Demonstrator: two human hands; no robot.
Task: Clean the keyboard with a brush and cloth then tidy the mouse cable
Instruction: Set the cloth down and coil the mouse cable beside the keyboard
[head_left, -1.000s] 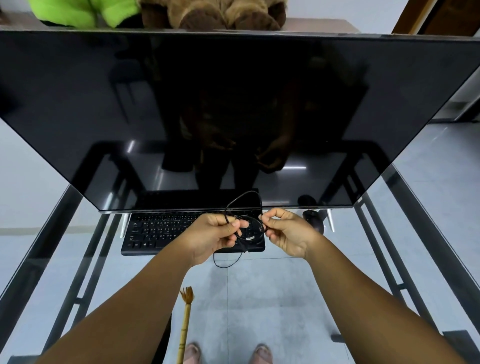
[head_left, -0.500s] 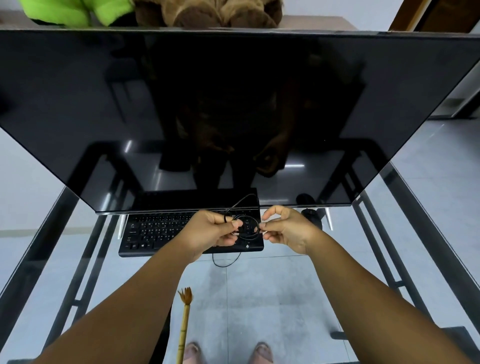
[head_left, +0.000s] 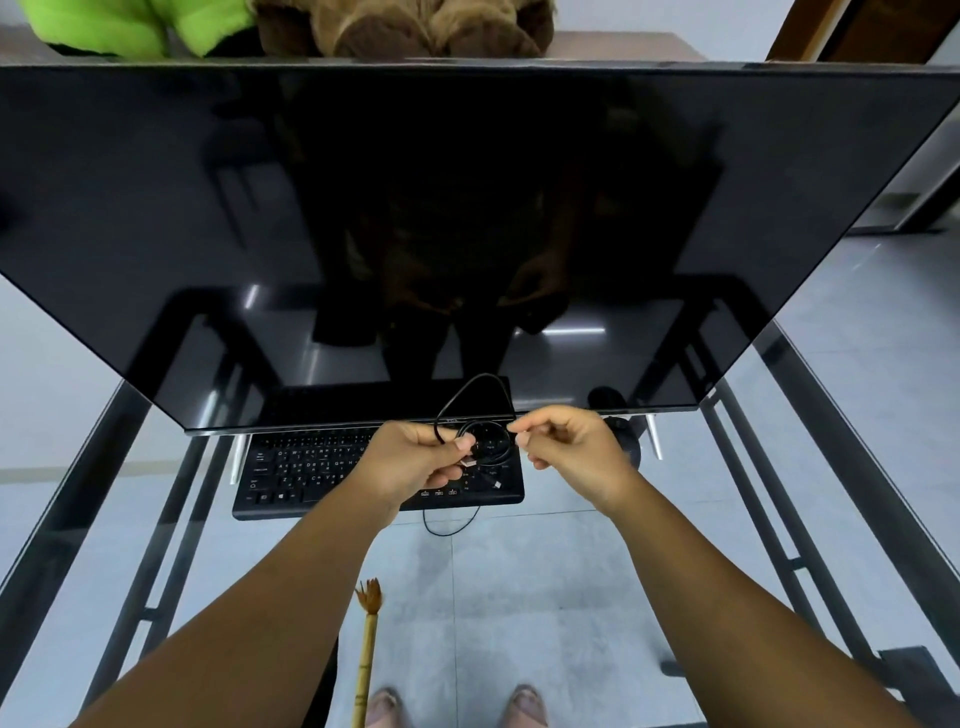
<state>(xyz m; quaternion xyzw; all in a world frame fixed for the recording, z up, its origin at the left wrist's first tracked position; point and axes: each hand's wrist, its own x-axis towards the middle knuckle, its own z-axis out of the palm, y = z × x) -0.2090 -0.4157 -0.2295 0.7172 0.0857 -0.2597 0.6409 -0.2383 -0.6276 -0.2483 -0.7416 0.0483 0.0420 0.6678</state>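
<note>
The mouse cable (head_left: 480, 447) is held above the right part of the black keyboard (head_left: 322, 467), which lies flat on the glass table (head_left: 597, 561) just below the lower edge of a large dark monitor (head_left: 467, 223). The cable is gathered into small loops between the two hands. The loops are pinched by the left hand (head_left: 415, 457), with the thumb and curled fingers (head_left: 465, 442) pressed on the bundle. A larger loop rises from this hand toward the monitor, and a slack loop hangs below the near edge of the keyboard. A strand of the cable is pinched by the right hand (head_left: 566, 449) between thumb and forefinger, with the remaining fingers curled in. A connector end of the cable is seen over the keyboard, below the loops. A dark mouse (head_left: 621, 427) is partly hidden behind the right hand. A brush (head_left: 368, 649) with a pale wooden handle is seen at the near edge, bristles pointing away from the person. Two plush toys (head_left: 260, 26), one green and one brown, are seen beyond the monitor.
</note>
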